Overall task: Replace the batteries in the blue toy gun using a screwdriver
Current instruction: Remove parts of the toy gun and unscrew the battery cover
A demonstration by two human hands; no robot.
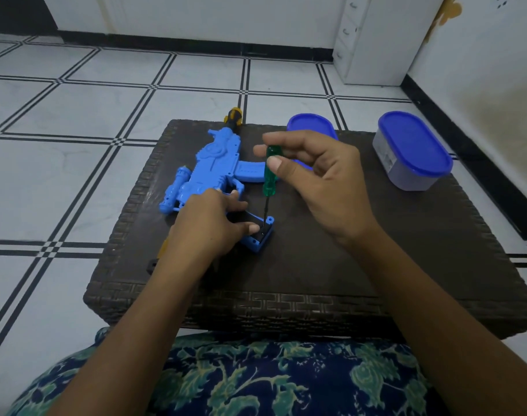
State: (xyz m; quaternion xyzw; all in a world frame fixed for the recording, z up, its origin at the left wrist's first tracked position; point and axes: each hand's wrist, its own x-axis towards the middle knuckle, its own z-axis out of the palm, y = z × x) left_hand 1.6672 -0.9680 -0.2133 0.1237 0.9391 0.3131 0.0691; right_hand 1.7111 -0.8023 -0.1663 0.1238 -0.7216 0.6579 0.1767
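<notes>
Green screwdriver (269, 172), pinched near its top by the right hand (319, 187), stands almost upright with its tip at the grip end of the blue toy gun (214, 166), which the left hand (211, 223) grips flat on the counter (346, 265).
</notes>
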